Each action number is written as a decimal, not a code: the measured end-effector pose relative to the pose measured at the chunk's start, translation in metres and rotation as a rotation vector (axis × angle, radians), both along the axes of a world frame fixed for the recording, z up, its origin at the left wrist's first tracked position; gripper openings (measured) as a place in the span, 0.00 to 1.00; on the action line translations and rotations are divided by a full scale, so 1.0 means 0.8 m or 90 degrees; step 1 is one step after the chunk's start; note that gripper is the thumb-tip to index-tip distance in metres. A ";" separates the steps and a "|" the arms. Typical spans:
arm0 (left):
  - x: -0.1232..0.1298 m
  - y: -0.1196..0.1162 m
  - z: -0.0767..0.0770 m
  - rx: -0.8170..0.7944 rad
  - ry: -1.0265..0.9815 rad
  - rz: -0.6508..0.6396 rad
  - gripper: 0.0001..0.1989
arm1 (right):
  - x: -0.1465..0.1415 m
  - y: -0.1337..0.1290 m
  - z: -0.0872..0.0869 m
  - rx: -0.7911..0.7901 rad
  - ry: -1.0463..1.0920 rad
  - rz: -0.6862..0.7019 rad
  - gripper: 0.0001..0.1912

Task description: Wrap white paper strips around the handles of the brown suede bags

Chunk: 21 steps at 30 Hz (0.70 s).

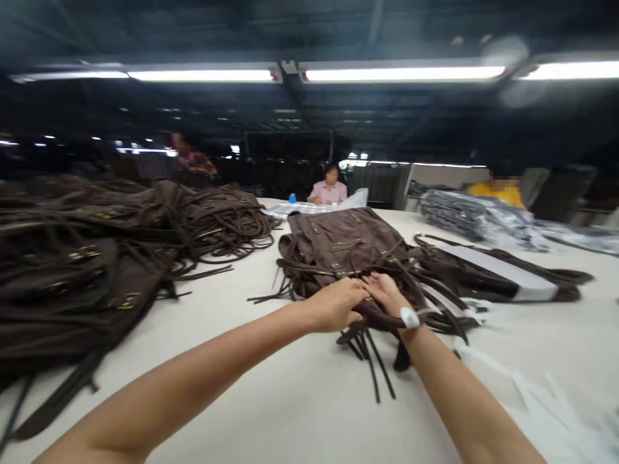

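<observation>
A dark brown handbag [345, 235] with brass-coloured fittings lies on the pale table in front of me, its top edge and straps toward me. My left hand [341, 303] is closed on that near edge, fingers bent over it and thumb below. Close beside it, my right hand [385, 293] has its fingers bent at the same edge; their tips are partly hidden among the straps. A brown handle [382, 317] runs across near my right wrist, which wears a white watch [409, 317]. Thin dark cords [372, 367] hang from the bag onto the table.
Similar brown bags [97, 258] are heaped on the left. Another brown bag with a white band [512, 274] lies to the right, near loose white strips [546, 406]. Plastic-wrapped bags [464, 216] are stacked behind. Across the table sits a person in pink [329, 191]; others are farther off.
</observation>
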<state>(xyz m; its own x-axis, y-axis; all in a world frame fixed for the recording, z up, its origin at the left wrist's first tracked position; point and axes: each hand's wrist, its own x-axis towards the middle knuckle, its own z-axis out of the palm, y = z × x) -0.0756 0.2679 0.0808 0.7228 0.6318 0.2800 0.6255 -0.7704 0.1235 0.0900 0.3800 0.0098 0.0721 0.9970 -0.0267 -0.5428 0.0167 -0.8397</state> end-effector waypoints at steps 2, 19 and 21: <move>-0.044 -0.002 0.007 0.013 0.028 0.048 0.19 | -0.002 -0.002 -0.015 -0.060 -0.073 -0.014 0.04; -0.486 -0.151 -0.034 0.013 0.112 0.945 0.23 | 0.085 0.020 -0.119 0.355 -0.884 -0.033 0.20; -0.487 -0.162 -0.045 0.027 0.132 0.925 0.26 | 0.089 0.017 -0.123 0.397 -0.880 -0.030 0.19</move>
